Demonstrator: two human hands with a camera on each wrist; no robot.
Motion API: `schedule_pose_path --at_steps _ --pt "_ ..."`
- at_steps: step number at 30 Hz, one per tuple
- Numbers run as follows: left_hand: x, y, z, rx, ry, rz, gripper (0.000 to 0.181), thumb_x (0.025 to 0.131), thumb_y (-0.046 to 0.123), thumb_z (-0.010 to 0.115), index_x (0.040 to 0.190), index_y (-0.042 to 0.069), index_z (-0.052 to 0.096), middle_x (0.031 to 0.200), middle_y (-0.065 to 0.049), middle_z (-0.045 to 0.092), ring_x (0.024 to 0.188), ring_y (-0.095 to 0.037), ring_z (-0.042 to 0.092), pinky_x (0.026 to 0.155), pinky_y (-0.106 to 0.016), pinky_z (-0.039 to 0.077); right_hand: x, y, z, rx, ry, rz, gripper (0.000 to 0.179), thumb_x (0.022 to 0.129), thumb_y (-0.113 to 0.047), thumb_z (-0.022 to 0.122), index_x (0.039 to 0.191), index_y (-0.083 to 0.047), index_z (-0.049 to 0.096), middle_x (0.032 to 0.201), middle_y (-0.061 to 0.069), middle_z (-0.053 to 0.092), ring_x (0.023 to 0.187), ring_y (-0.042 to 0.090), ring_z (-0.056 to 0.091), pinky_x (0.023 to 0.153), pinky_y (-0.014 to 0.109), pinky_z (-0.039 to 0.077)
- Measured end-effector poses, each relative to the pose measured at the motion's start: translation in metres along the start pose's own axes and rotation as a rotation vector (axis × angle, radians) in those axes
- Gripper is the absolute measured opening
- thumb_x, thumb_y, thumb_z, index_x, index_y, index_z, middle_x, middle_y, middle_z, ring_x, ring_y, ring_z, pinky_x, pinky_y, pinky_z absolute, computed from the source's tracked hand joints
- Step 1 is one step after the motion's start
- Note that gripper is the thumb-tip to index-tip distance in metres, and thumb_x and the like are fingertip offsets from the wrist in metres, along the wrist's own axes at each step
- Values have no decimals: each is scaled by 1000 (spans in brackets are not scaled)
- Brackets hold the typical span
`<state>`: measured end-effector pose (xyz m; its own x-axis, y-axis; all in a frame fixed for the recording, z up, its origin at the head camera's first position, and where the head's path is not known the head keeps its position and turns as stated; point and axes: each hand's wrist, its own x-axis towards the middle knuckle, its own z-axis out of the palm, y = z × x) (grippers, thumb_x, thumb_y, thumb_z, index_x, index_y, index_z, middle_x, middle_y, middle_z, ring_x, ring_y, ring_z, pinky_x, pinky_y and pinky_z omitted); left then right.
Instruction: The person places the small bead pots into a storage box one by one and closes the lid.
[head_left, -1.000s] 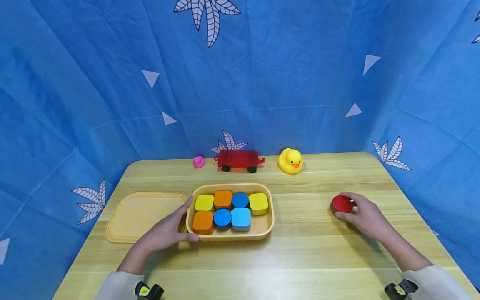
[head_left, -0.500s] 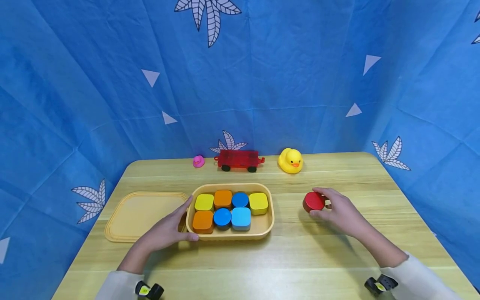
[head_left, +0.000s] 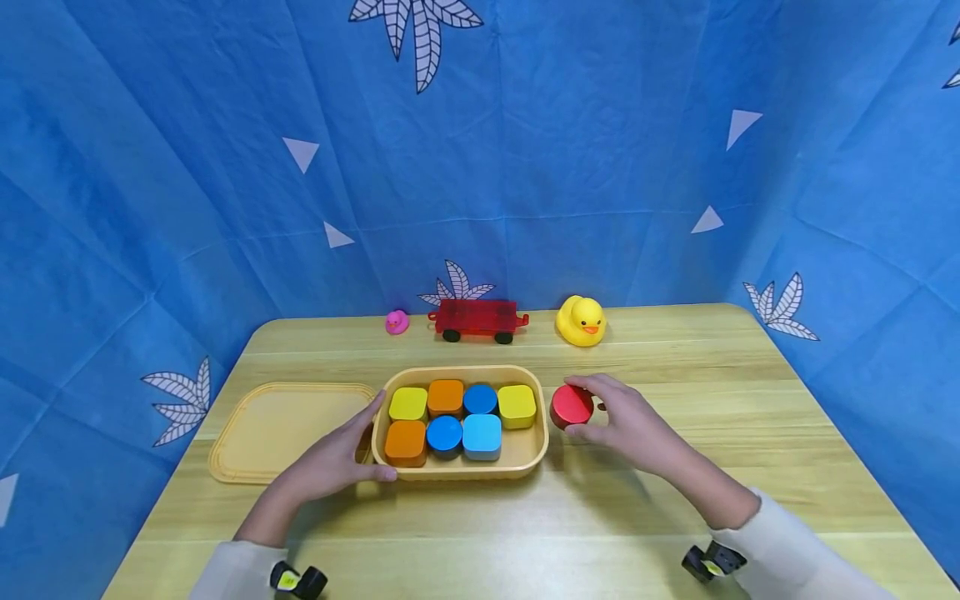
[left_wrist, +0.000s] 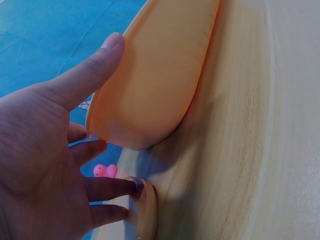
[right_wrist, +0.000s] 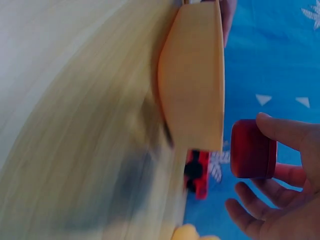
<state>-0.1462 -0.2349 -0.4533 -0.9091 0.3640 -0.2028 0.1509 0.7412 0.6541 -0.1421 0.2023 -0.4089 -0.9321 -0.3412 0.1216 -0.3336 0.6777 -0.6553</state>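
Note:
A beige rounded box [head_left: 517,465] stands in the middle of the table. Inside are several blocks: yellow squares [head_left: 517,407], orange squares [head_left: 406,442], dark blue rounds [head_left: 446,435] and a light blue square [head_left: 482,437]. My left hand [head_left: 334,461] holds the box's left end, its thumb [left_wrist: 92,67] along the near wall. Between thumb and fingers my right hand [head_left: 636,425] pinches a red round block [right_wrist: 250,148]. That block is in the air just right of the box, near rim height in the right wrist view.
Left of the box lies a matching flat lid [head_left: 281,433], partly behind my left hand. Along the table's back edge stand a small pink duck [head_left: 397,322], a red wheeled wagon [head_left: 478,319] and a yellow duck [head_left: 581,322]. Blue cloth [head_left: 600,150] hangs behind.
My right hand has carried the red round block leftward from the table's right side to beside the box. The left hand and the box have stayed put.

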Motion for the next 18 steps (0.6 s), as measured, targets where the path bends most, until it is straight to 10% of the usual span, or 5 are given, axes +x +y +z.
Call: schedule_pose_path --at_steps 18 --pt "0 2 -2 -9 -1 16 118 84 52 81 168 19 6 171 -19 16 154 -44 24 122 -63 24 20 -31 40 -14 -71 -59 62 81 -15 90 136 -4 64 130 12 65 122 33 55 97 49 55"
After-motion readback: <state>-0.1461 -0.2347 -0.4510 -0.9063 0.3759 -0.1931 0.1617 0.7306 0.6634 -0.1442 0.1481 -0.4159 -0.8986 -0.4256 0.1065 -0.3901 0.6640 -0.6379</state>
